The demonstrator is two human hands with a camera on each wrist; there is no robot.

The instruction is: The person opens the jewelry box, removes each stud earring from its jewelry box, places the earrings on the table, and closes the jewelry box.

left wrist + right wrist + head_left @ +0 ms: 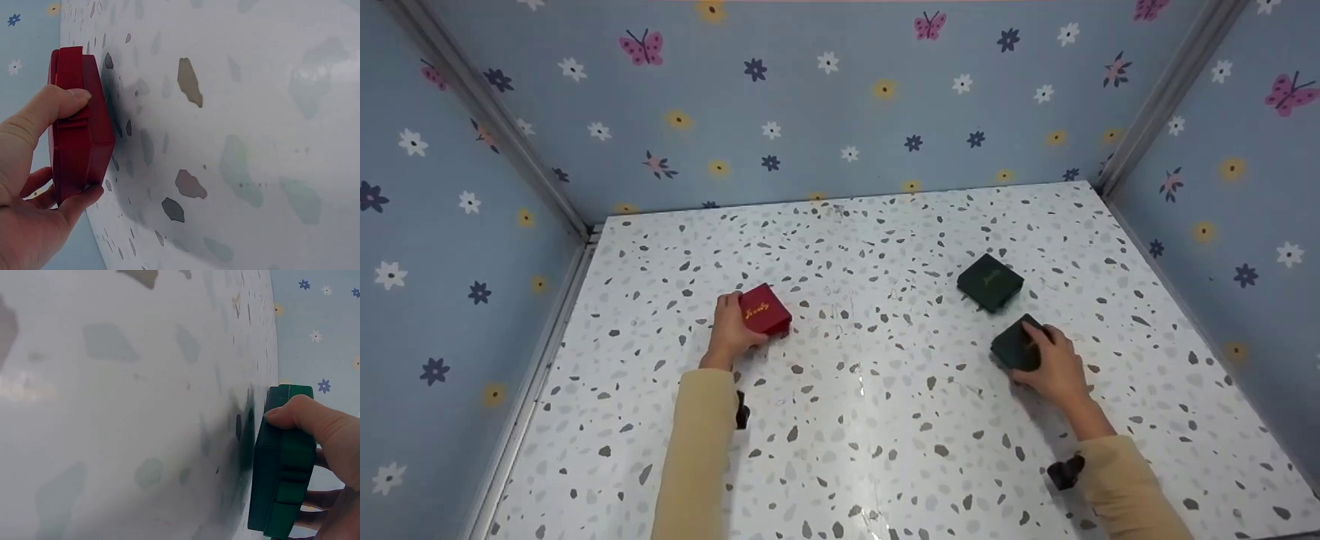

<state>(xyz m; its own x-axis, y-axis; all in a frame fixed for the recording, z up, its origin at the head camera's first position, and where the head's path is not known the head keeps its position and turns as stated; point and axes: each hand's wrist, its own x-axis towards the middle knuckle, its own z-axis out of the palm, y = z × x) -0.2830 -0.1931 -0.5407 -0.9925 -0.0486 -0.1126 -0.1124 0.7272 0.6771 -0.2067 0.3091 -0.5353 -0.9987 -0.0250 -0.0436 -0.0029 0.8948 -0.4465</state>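
On the left of the tabletop, my left hand (pixel 733 330) grips a small red jewelry box (pixel 766 309) with gold lettering on its lid. The left wrist view shows the thumb on the ribbon-banded side of that red box (pixel 84 129) and fingers at its lower edge. My right hand (pixel 1054 366) holds a dark green box (pixel 1015 347) between thumb and fingers. In the right wrist view the thumb lies across the side of this green box (pixel 284 467). Just beyond it, a second dark green box (pixel 991 282) with faint gold lettering lies untouched.
The speckled white tabletop (pixel 840 420) is bounded by a blue flowered back wall (pixel 810 97) and matching side panels, joined by grey metal corner strips (pixel 540 172). Both sleeves are beige, and dark wrist devices (pixel 1065 473) show beside them.
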